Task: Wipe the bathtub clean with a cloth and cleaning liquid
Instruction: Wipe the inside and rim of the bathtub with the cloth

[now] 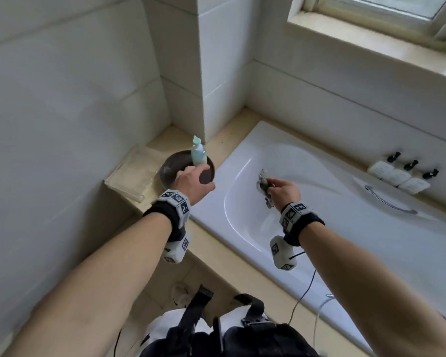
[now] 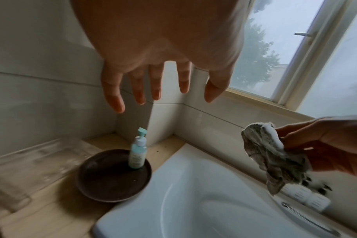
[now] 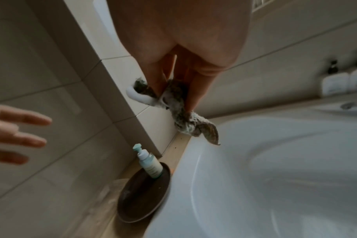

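Observation:
A small pale-teal pump bottle [image 1: 198,153] [image 2: 137,153] [image 3: 149,165] stands upright at the edge of a dark round dish [image 1: 170,168] [image 2: 110,177] [image 3: 141,198] on the beige ledge. My left hand [image 1: 191,180] [image 2: 163,90] hovers above it, fingers spread and straight, holding nothing. My right hand [image 1: 283,189] [image 3: 183,87] pinches a crumpled grey-and-white cloth [image 1: 264,182] [image 2: 271,154] [image 3: 185,117] with a streak of white foam on it, above the white bathtub [image 1: 319,228] [image 2: 194,201] [image 3: 275,177].
A clear plastic tray [image 1: 131,173] lies left of the dish against the tiled wall. Three small black-capped bottles [image 1: 399,173] stand on the far ledge. A chrome grab handle [image 1: 389,202] sits in the tub's far side. A window [image 1: 386,11] is above.

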### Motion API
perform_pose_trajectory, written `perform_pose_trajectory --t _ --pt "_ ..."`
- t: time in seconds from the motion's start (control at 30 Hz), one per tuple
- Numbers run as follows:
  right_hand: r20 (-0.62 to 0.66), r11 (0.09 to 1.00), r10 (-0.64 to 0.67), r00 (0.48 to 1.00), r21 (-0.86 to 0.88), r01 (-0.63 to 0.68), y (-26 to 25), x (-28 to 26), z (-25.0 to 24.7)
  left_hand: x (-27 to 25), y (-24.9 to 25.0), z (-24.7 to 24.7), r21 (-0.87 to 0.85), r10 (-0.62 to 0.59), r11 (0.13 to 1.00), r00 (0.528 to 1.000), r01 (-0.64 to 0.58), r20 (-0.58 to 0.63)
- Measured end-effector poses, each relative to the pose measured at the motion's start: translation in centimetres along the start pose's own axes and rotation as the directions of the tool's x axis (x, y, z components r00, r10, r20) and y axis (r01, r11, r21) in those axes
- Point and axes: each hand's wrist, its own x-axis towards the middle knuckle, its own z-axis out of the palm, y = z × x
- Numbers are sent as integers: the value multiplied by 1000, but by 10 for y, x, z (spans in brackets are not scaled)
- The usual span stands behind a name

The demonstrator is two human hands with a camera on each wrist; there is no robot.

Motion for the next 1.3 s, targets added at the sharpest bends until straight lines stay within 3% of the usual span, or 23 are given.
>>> perform_pose_trajectory --t 0.27,0.5,0.77,1.07,1.3 --pt "123 998 -58 991 -18 61 -52 -6 90 -7 -83 -49 -26 -174 985 982 172 -69" --pt "83 997 -21 996 -67 26 -98 8 184 39 -161 -83 -6 -201 980 977 201 -71" --pt "-30 986 58 998 -155 -62 -136 31 266 114 -226 -108 -1 -181 983 983 181 38" --pt "-41 970 174 984 -167 -179 -114 93 316 179 -246 -83 12 -156 988 984 155 88" --pt "-1 945 280 960 -175 -276 -79 165 363 239 -267 -49 61 -208 978 966 201 154"
